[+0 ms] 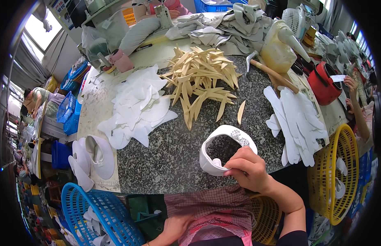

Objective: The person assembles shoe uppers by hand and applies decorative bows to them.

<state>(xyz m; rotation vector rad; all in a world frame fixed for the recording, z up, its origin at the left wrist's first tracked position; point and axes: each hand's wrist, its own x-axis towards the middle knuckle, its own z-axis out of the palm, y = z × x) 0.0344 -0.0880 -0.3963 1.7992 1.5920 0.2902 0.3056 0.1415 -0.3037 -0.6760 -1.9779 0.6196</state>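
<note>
The right hand has a narrow grip, thumb and fingers pinched on the near right rim of a white looped piece; the piece is at or just above the dark speckled top of the desk, right of the middle of the near edge; whether it touches the top I cannot tell; the left hand is low in front of the apron, off the near edge and blurred; I cannot tell whether its grip is wide, narrow or holding anything.

As for progress, the held piece looks closed into a ring, and a similar-looking shaped piece lies by the near left corner; much seems left, judging by the loose heaps: flat white pieces toward the left edge, long white pieces along the right edge, tan strips across the middle.

A single tan strip lies just beyond the held piece, the nearest obstacle; a hammer lies toward the right edge, near a spouted container; grey pieces crowd the far edge; a blue basket stands below the near left corner, a yellow basket beyond the near right corner; a co-worker's hand is well apart.
</note>
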